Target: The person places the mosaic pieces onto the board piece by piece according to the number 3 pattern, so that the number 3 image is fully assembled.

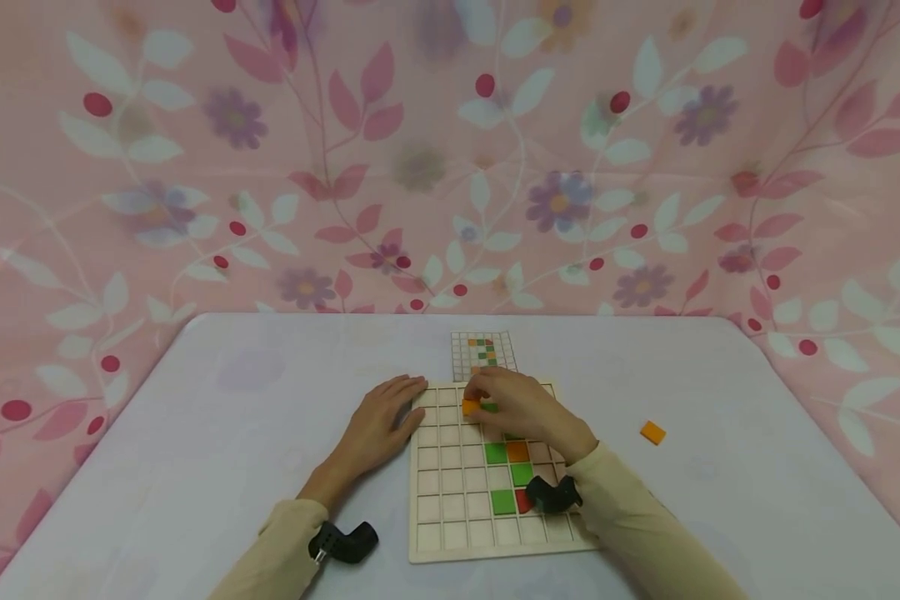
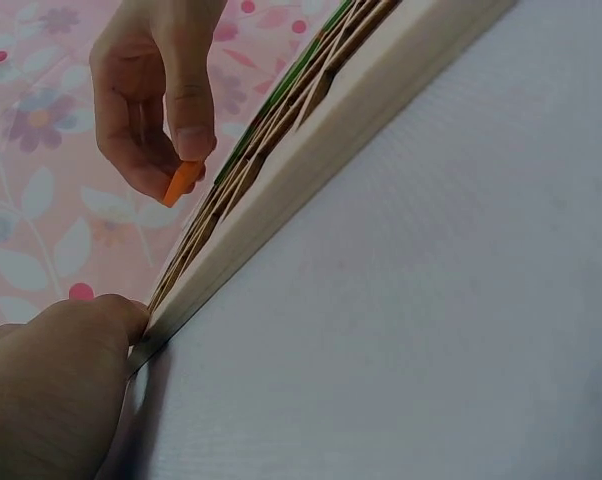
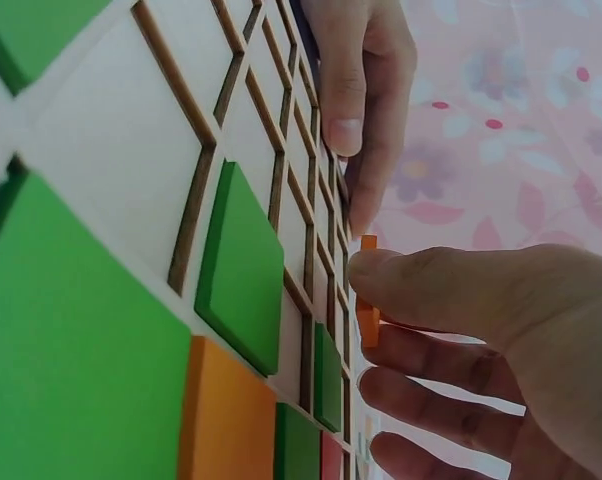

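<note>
A wooden grid board (image 1: 429,533) lies on the table, its squares partly filled with colored tiles. Over its upper part, my right hand (image 1: 521,404) pinches an orange square tile (image 1: 470,407) between thumb and fingers; the right wrist view has this tile (image 3: 368,322) on edge, just off the grid. My left hand (image 1: 378,429) rests at the board's upper left edge, fingers extended, thumb at the rim. Set in the grid are green tiles (image 1: 497,453), another orange tile (image 1: 518,451) and a red tile (image 1: 523,500), which a black wrist mount partly covers. My right hand hides some upper squares.
Behind the board lies a card (image 1: 461,360) printed with a small colored grid, its lower part behind the right hand. One loose orange tile (image 1: 652,432) lies on the white table (image 1: 750,500) to the right. A flowered pink cloth (image 1: 450,167) hangs behind.
</note>
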The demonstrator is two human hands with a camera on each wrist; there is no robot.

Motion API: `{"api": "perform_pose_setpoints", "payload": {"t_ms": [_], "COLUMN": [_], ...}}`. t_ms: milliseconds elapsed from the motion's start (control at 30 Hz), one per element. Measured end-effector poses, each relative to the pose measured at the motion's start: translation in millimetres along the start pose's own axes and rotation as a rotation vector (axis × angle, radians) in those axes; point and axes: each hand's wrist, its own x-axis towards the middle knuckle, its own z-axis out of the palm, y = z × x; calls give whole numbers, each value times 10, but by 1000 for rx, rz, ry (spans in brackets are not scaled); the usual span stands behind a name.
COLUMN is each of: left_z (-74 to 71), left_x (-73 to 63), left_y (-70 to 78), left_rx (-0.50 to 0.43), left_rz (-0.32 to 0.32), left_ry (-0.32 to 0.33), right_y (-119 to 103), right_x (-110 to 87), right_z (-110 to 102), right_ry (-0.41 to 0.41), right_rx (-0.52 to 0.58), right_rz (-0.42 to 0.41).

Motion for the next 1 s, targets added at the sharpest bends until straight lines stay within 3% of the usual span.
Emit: {"api": "perform_pose_setpoints", "payload": {"t_ms": [267, 567, 1000], "left_z": [-2, -23, 15], "left_x": [-6, -21, -13], "left_y": [1, -4, -14], "left_rx": [4, 15, -1], "left_rz": [2, -14, 5], "left_ry": [4, 3, 2], "right_y": [0, -15, -18], "right_x": [38, 61, 38], "right_z": [58, 68, 41], "right_ry": [-72, -64, -94], "right_rx": [15, 1, 32], "right_rz": [58, 20, 48]}}
